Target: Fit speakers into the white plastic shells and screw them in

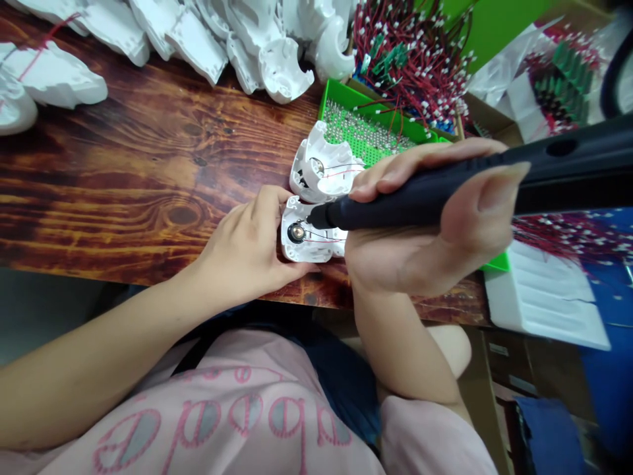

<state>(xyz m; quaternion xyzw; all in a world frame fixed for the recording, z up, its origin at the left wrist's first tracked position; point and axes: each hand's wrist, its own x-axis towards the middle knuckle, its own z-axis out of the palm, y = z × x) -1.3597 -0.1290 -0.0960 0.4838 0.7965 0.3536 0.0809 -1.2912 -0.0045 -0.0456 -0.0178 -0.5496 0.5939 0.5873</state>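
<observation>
My left hand (247, 244) grips a white plastic housing (309, 251) from its left side, holding it on the wooden table. Inside the housing sits a small round speaker (297, 232) with thin red and black wires. My right hand (420, 224) is closed around a black electric screwdriver (395, 201). The tool's tip points down into the housing, just right of the speaker; whether it touches a screw is hidden. A second white housing (326, 158), also with a round part and wires, stands right behind the first.
A green tray (329, 99) of small screws lies behind the housings. Bundles of red wires (410, 66) with white connectors are heaped beyond it. White shells (188, 46) line the table's back. A white foam tray (548, 297) is at right, by the wooden table's (148, 171) edge.
</observation>
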